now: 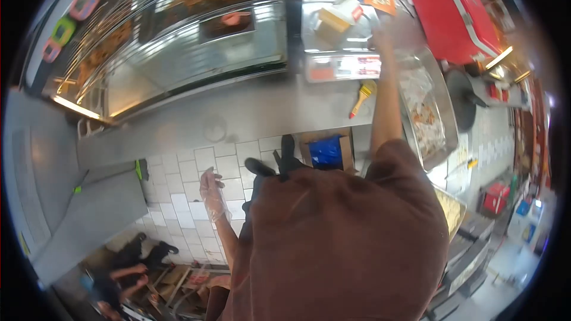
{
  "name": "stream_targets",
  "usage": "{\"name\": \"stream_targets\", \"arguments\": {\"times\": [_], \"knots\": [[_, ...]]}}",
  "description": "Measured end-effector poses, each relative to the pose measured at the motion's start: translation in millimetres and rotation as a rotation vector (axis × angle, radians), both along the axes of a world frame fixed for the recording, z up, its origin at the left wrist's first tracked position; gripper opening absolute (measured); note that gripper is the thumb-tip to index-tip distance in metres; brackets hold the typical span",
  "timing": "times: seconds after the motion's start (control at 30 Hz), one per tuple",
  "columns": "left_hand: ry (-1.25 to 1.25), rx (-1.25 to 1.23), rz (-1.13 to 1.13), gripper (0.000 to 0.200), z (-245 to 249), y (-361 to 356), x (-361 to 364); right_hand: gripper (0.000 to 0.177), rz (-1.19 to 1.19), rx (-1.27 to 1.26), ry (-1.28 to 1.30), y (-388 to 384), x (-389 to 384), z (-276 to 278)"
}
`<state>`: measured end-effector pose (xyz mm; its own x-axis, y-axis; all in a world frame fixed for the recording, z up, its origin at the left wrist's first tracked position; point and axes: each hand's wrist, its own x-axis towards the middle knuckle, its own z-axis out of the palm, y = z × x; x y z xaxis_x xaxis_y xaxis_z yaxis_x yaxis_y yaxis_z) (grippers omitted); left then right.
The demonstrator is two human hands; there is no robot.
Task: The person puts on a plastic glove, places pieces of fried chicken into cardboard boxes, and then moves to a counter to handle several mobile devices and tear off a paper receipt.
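Note:
My left hand hangs low over the tiled floor in a clear plastic glove. Its fingers are stretched out, loosely bent, with nothing in them. My right arm reaches far out over the steel counter. At its end, my right hand is smeared by motion, so its fingers cannot be made out. Beside it, a white and yellow carton rests on a shiny metal tray. A brush with a yellow head and red-orange handle lies on the counter, nearer to me.
A glass food case stands at upper left. Right of my arm are a long steel pan lined with plastic and a red cooler box. Under the counter sits a cardboard box holding blue plastic. Another person is at lower left.

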<state>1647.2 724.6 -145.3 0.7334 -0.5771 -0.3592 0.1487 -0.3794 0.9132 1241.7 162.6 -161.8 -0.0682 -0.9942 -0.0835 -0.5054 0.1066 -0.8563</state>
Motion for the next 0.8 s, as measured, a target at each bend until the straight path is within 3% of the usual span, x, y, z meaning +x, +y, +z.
{"name": "stream_targets", "arguments": {"times": [0.07, 0.1, 0.17, 0.27, 0.37, 0.6, 0.8], "knots": [[-0.065, -0.087, -0.148, 0.036, -0.6, -39.9, 6.6, 0.037, -0.187, -0.134, 0.004, 67.5, -10.7, -4.7], [-0.047, -0.071, -0.167, 0.036, 4.7, -57.5, 7.3, 0.031, -0.295, -0.139, 0.076, 87.3, -24.6, -41.2], [-0.013, -0.097, -0.253, 0.036, 17.7, -105.4, 10.5, 0.035, -0.247, -0.341, 0.353, 123.3, -32.6, -82.9], [0.015, -0.127, -0.353, 0.033, 28.8, -152.9, 11.8, 0.044, -0.281, -0.128, 0.259, 149.0, -11.5, -75.9], [-0.005, -0.140, -0.427, 0.034, 37.9, -181.5, 13.1, 0.047, -0.303, -0.028, 0.355, 151.9, -0.5, -56.1], [-0.042, -0.125, -0.519, 0.033, 44.7, -211.4, -11.6, 0.047, -0.353, -0.007, 0.404, 149.4, 6.2, -42.3], [-0.041, -0.216, -0.725, 0.033, 53.5, -253.8, -43.7, 0.043, -0.393, -0.031, 0.335, 143.6, 9.5, -42.2]]}}
